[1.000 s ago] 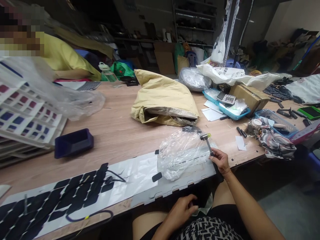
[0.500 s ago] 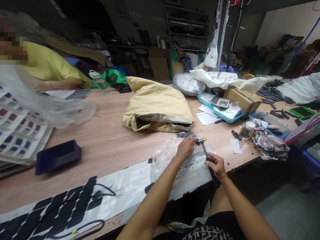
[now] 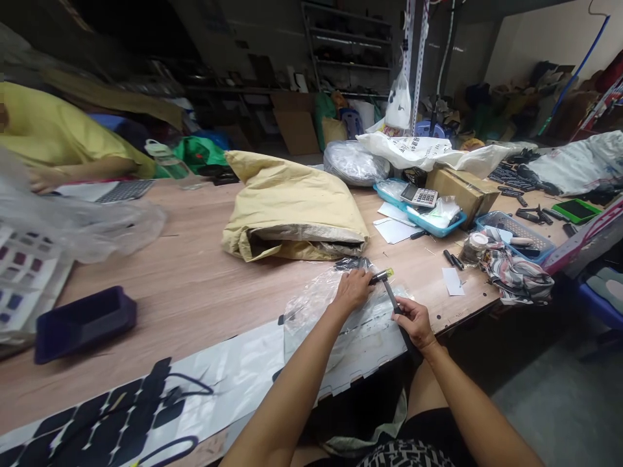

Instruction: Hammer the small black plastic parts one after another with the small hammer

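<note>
My right hand (image 3: 415, 322) is closed around the dark handle of a small hammer (image 3: 389, 293). Its head is metal with a translucent yellow face pointing right. Beside the hammer head, my left hand (image 3: 354, 288) rests over a clear plastic bag (image 3: 311, 301), with its fingers bent together. What those fingers hold, if anything, is hidden. Small black pieces (image 3: 351, 263) lie just beyond the left hand. Under the bag, a white sheet (image 3: 238, 353) runs along the table's front edge.
A yellow sack (image 3: 296, 204) lies ahead of my hands. Leftward are a dark blue tray (image 3: 85, 324) and black panels with cables (image 3: 117, 412). Blue baskets (image 3: 440, 224), a calculator (image 3: 419, 195) and a cloth (image 3: 518, 275) sit to the right. Another person in yellow (image 3: 63, 130) works at far left.
The view has swung slightly to the right, so the table's contents sit further left in the picture. Both hands and the hammer keep nearly the same arrangement.
</note>
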Demonstrator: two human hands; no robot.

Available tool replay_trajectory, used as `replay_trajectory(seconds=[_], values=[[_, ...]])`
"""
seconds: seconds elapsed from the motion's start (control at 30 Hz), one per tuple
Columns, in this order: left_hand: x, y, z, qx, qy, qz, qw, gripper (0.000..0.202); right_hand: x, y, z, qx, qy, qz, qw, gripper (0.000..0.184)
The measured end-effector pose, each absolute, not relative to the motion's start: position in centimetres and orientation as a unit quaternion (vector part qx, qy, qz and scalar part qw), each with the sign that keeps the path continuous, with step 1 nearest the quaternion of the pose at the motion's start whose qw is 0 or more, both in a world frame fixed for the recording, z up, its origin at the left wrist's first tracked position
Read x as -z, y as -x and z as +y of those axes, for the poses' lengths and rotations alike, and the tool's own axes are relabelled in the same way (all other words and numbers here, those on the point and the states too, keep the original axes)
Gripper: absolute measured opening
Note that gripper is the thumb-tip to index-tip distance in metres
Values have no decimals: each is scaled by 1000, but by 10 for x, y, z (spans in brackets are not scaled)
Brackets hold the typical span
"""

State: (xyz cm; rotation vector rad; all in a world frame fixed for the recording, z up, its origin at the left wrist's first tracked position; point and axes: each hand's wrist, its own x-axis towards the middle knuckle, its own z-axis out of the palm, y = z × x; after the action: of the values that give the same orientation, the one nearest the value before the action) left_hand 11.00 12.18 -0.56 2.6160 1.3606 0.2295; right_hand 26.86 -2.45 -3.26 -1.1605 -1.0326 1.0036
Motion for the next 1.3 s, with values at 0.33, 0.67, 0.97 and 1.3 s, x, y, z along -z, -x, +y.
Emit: replay_trajectory(seconds=[0.33,0.67,0.97,1.3], values=[[3,-69,78,-216,-828,503,119,16,28,-269,-25,-414,506,-460,601,39],[40,-43,44,-266,-753,565,208,22,26,-270,-27,-392,511,-509,571,40],[45,-40,50,-302,-724,562,261,23,5,-250,-46,-235,546,-684,423,44],[41,-42,49,-305,-714,571,267,11,4,-232,-49,-142,519,-766,352,50]])
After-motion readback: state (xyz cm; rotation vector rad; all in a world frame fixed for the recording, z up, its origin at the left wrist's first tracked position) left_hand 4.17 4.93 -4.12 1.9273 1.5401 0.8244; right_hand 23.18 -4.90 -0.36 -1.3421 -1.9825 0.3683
